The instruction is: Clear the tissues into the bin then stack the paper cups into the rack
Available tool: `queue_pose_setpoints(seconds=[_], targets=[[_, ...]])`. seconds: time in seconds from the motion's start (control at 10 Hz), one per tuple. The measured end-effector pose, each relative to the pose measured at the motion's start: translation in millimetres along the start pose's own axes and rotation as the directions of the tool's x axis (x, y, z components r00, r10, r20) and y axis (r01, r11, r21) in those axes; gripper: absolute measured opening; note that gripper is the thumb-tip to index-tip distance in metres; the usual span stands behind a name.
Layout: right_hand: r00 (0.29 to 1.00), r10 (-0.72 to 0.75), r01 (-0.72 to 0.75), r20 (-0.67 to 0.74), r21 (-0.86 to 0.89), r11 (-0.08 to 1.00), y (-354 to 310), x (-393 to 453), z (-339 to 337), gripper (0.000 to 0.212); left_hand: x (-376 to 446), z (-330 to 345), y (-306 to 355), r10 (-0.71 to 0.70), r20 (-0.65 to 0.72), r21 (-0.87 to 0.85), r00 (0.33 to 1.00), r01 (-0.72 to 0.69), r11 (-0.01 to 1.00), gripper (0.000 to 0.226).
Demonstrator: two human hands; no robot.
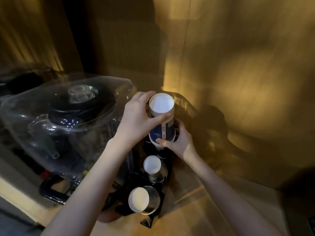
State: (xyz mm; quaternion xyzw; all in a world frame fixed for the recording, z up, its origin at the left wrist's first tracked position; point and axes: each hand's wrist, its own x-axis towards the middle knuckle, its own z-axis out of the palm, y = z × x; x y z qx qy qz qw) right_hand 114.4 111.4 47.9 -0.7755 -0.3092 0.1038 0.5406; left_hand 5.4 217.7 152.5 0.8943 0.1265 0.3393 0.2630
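A stack of upside-down blue and white paper cups (pixel 162 123) stands at the far end of a dark cup rack (pixel 146 198). My left hand (pixel 138 118) grips the top of the stack, thumb across the white base. My right hand (pixel 177 140) holds the stack's lower part from the right side. Two more upside-down cup stacks sit in the rack nearer me, the middle cups (pixel 152 165) and the near cups (pixel 139 199), each in a shiny metal holder. No tissues or bin show.
A large clear plastic water jug (pixel 56 116) lies to the left on a dark base with a black handle (pixel 51 189). Wooden walls (pixel 238 82) close in behind and to the right. The rack stands on a light wooden counter (pixel 196 210).
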Motion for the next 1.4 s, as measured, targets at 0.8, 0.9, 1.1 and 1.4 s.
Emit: queue_pose_setpoints(seconds=[0.8, 0.9, 1.1, 1.4], targets=[[0.993, -0.116, 0.115, 0.015, -0.319, 0.941, 34, 18, -2, 0.059, -11, 92, -66, -0.196, 0.217, -0.001, 0.956, 0.201, 0.980, 0.064], [0.995, -0.083, 0.096, 0.050, -0.353, 0.931, 35, 18, -1, 0.056, -15, 93, -74, -0.185, 0.224, -0.011, 0.957, 0.192, 0.981, 0.063], [0.995, -0.028, 0.061, 0.091, -0.391, 0.918, 23, 13, -5, 0.059, -15, 91, -68, -0.202, 0.279, 0.028, 0.939, 0.202, 0.979, 0.063], [0.934, -0.105, 0.166, -0.342, 0.154, 0.974, -73, -35, -87, 0.027, 29, 57, -3, -0.043, 0.273, 0.013, 0.961, 0.041, 0.999, 0.041]])
